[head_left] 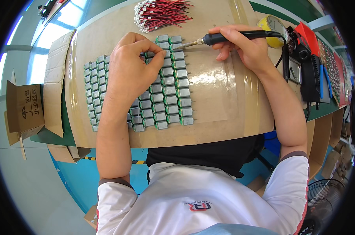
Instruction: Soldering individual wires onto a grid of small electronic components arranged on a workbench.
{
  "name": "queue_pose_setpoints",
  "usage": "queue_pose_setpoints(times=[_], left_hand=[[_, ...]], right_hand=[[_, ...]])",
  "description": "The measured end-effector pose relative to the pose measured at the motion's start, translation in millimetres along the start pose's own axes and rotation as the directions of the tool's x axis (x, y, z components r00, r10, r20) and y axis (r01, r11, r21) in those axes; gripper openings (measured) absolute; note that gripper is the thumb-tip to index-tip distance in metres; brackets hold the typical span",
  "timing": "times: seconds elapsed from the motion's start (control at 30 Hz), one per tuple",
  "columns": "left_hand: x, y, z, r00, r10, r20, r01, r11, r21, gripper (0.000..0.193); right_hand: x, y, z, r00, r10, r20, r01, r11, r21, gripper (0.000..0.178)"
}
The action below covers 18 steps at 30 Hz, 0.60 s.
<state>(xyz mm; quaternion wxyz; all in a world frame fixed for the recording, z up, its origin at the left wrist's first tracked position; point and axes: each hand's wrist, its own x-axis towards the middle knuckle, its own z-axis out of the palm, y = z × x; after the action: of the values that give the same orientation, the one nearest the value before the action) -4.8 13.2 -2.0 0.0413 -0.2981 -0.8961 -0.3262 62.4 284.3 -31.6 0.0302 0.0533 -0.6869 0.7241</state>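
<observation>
- The component array (168, 80) lies on the worktop (220, 98); red-black wires (167, 15) lie beyond it.
- My right hand (246, 47) is wrapped round the soldering iron (215, 38), tip at the array's far end; slipping could scorch neighbouring components.
- My left hand (135, 64) curls pinch-like over the array, any grip hidden; straying tipward risks burns.

We look through one head-worn fisheye, the left of a side-by-side pair, facing steeply down and forward over the surface (216, 127). It views from close above: the wearer's shirt (169, 188) fills the bottom, the left hand (135, 62) and right hand (244, 45) show higher up, and straight edges bend toward the border.
</observation>
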Motion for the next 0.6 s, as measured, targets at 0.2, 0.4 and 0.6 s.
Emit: queue_pose_setpoints(times=[0.2,0.4,0.6], left_hand=[[-1,1,-1,1.0,0.005,0.002,-0.005,1.0,-0.005,0.009],[1,-1,2,0.993,-0.037,-0.11,0.018,0.985,-0.172,0.008],[3,14,-5,0.935,-0.347,0.066,0.342,0.842,-0.416,0.015]], right_hand=[[0,0,-1,1.0,0.0,-0.013,0.0,1.0,0.02,0.032],[0,0,-2,1.0,0.01,-0.017,-0.009,1.0,0.01,0.034],[-1,0,-1,1.0,-0.001,-0.004,0.001,1.0,0.0,0.034]])
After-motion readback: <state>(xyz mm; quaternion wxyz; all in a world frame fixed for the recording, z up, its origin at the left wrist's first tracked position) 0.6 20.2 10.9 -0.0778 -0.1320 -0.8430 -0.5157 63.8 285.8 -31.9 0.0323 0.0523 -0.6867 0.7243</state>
